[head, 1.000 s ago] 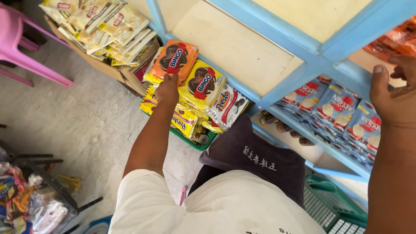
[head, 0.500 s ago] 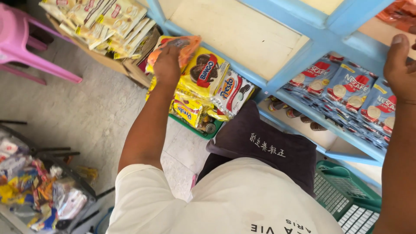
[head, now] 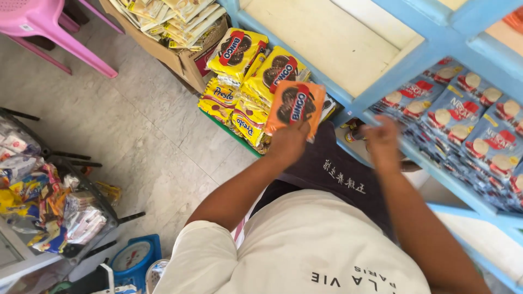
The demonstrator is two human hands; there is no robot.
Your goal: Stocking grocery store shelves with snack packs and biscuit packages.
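Gripping an orange biscuit pack [head: 297, 106] upright, long axis vertical, left hand [head: 287, 142] fingers closed, right hand [head: 382, 139] blurred, grip unclear.

The single head camera looks steeply down from above the person's chest, close to both arms, facing the blue shelf [head: 381, 87] and floor [head: 136, 141], seemingly tilted somewhat off level.
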